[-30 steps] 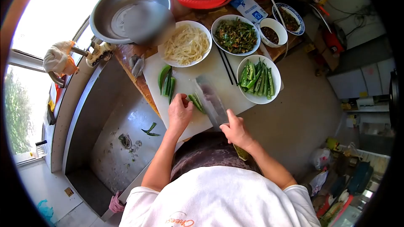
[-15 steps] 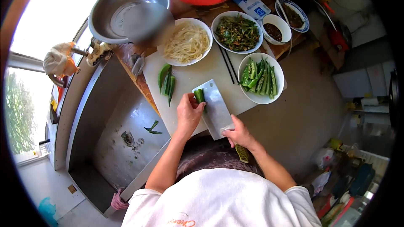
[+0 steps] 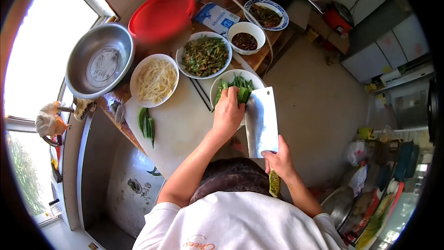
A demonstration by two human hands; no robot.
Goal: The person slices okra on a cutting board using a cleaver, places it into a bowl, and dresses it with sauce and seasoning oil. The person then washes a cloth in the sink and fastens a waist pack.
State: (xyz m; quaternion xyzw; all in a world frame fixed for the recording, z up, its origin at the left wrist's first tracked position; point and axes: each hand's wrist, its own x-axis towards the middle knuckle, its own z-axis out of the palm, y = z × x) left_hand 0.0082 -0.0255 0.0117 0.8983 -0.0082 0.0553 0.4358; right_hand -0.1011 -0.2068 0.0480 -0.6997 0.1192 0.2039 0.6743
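My left hand (image 3: 228,112) is over the white bowl of cut okra (image 3: 237,83), its fingers closed on okra pieces at the bowl's near side. A cleaver (image 3: 262,122) is gripped in my right hand (image 3: 279,158), its broad blade upright beside the bowl and its patterned handle pointing down toward me. Several whole okra pods (image 3: 146,126) lie at the left of the white cutting board (image 3: 178,132). Dark chopsticks (image 3: 201,93) rest on the board, left of the okra bowl.
Beyond the board stand a plate of pale shreds (image 3: 156,81), a plate of chopped greens (image 3: 206,55), a sauce bowl (image 3: 245,40), a blue-rimmed plate (image 3: 267,15), a red basin (image 3: 163,15) and a metal basin (image 3: 101,60). A sink (image 3: 125,171) is at left.
My left hand has carried the okra from the board to the bowl. The cleaver has moved right, off the board. The view has turned rightward.
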